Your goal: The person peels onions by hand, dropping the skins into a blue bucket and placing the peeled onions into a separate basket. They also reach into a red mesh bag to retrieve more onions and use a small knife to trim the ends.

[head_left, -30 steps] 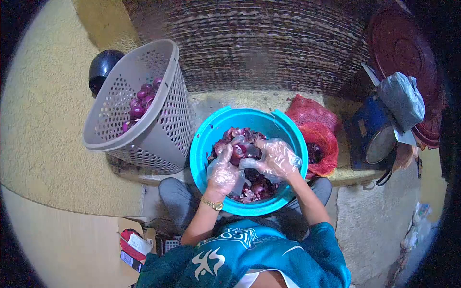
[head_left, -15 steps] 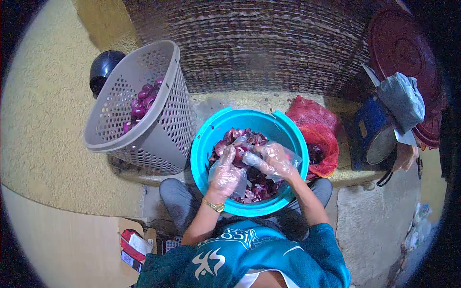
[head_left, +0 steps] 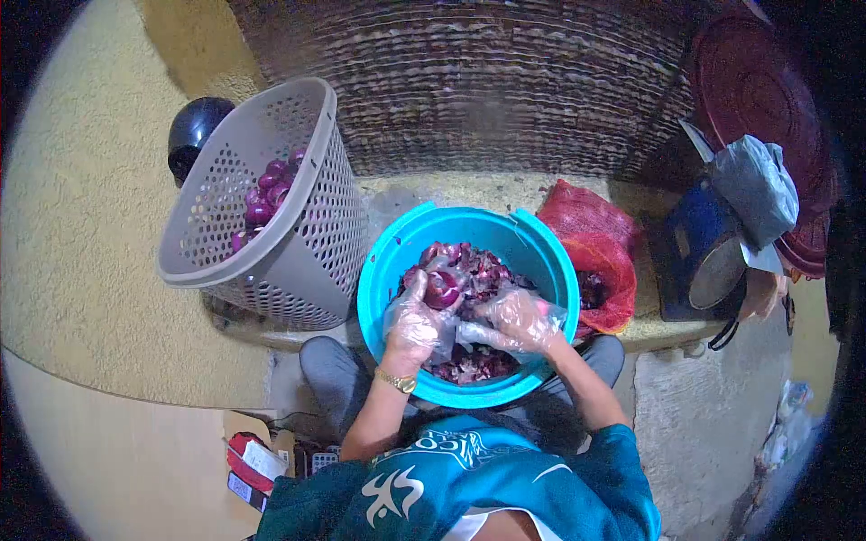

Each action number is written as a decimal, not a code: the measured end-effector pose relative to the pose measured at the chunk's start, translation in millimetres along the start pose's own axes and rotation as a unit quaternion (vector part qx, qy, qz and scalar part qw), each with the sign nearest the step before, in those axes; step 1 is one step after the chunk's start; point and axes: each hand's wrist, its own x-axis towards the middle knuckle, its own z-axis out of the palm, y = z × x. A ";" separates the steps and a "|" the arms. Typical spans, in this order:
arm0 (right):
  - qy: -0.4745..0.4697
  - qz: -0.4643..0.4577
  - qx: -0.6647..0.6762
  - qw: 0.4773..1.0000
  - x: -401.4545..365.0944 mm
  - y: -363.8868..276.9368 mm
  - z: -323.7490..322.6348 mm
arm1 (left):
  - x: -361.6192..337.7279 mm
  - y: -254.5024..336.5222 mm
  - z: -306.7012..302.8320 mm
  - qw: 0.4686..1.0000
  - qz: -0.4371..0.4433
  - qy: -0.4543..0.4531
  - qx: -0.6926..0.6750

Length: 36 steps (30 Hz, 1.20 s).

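Observation:
My left hand [head_left: 415, 326], in a clear plastic glove, is closed around a red onion [head_left: 441, 289] with a shiny purple surface. To its right, my gloved right hand [head_left: 516, 323] is curled, apart from the onion. A bit of pink shows at that hand, but its fingers hide what it may hold. Both hands are over a turquoise tub [head_left: 561, 261] that stands between my knees. Dark onion skins [head_left: 474, 361] are heaped inside it, below the hands.
Left of the tub, a grey perforated basket [head_left: 347, 234] holds several peeled red onions [head_left: 262, 209]. On the right lies an open red mesh sack [head_left: 618, 288]. Farther right are a blue container [head_left: 690, 225], a grey plastic bag [head_left: 756, 185] and a dark red lid [head_left: 758, 90].
My right hand has moved away from the onion, slightly right and down. My left hand has shifted a little left with the onion, and more of its purple surface shows.

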 end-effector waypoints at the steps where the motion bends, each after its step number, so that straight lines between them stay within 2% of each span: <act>1: -0.015 0.031 -0.003 0.999 -0.5 -0.4 -3.8 | 1.2 4.5 -3.4 1.000 -0.009 0.004 -0.018; 3: -0.029 0.062 -0.006 0.998 -1.0 -5.4 -16.2 | 0.6 9.2 -4.4 0.999 -0.014 -0.005 -0.037; 5: 0.041 0.124 0.017 0.991 3.2 -14.2 -28.2 | -2.3 8.8 -0.1 0.999 -0.020 -0.013 -0.025; 8: 0.084 0.136 0.025 0.987 10.4 -10.9 -23.7 | -8.7 2.1 2.4 0.999 -0.033 -0.001 -0.003; 9: 0.121 0.098 0.043 0.987 12.6 -13.2 -28.5 | -10.3 0.5 2.5 0.999 -0.039 0.016 0.008; 12: 0.156 0.082 0.041 0.984 19.0 -11.4 -25.3 | -14.7 2.6 5.2 0.996 -0.077 -0.011 0.031; 20: 0.168 0.081 0.034 0.982 21.1 -9.7 -21.8 | -14.3 -3.1 3.1 0.993 -0.033 0.043 0.102; 22: 0.171 0.080 0.037 0.981 20.8 -9.4 -21.5 | -16.1 -1.1 12.2 0.997 -0.078 0.013 0.009; 27: 0.113 0.098 0.028 0.988 15.8 0.3 -9.9 | -15.7 -3.0 9.7 0.998 -0.057 -0.001 0.016; 29: 0.121 0.084 0.016 0.989 14.5 7.0 -1.3 | -15.8 -2.1 9.1 0.998 -0.059 -0.003 0.016; 36: 0.084 0.074 0.015 0.994 13.1 8.7 2.4 | -11.9 -6.3 -3.2 0.994 -0.098 -0.010 -0.045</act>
